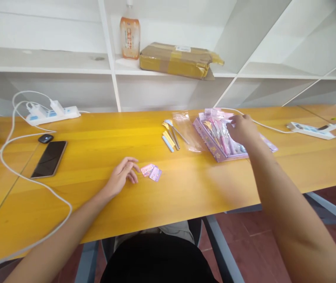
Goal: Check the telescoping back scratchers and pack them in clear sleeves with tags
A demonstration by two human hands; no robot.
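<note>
R hand point(242, 129) is over the right part of an open purple patterned box point(204, 138) on the yellow wood-look bench point(185, 196), fingers curled at the clear plastic packets of pink, yellow & blue pens point(223, 135) inside; can't tell if it's pinching one. Packets lie just left of & partly under that hand, visible long axes approx. far-left to near-right, so R is much the nearer hand. L hand point(123, 175), fingers loosely bent & slightly spread w/ no visible grip, is just beside two small printed cards, one pink point(147, 169), one purple point(155, 173).
</note>
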